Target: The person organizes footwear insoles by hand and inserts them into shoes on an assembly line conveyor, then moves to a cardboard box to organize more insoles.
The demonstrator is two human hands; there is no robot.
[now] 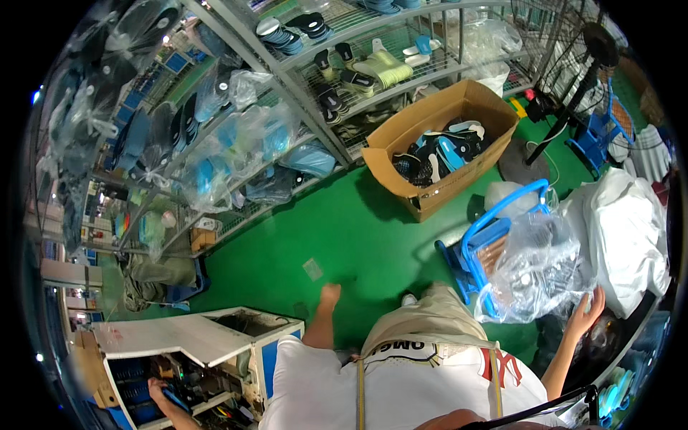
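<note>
My left hand (330, 294) hangs over the green floor, its fingers curled in and nothing showing in it. On the right, my right hand (590, 309) has its fingers spread at the edge of a clear plastic bag (539, 269); whether they touch it I cannot tell. Dark items show dimly through the bag, which lies over a blue-framed chair or stool (469, 251). A large white sack (623, 236) bulges just beyond that hand. At the lower left, another person's hand (157, 390) reaches into a white cabinet-like machine (154, 333), beside a blue piece.
Ahead stands an open cardboard box (459, 175) of blue and black shoe insoles (450, 150). Wire shelving (294, 72) with stacked insoles and bagged pieces runs along the far left. A black pole on a round base (523, 163) rises behind the chair.
</note>
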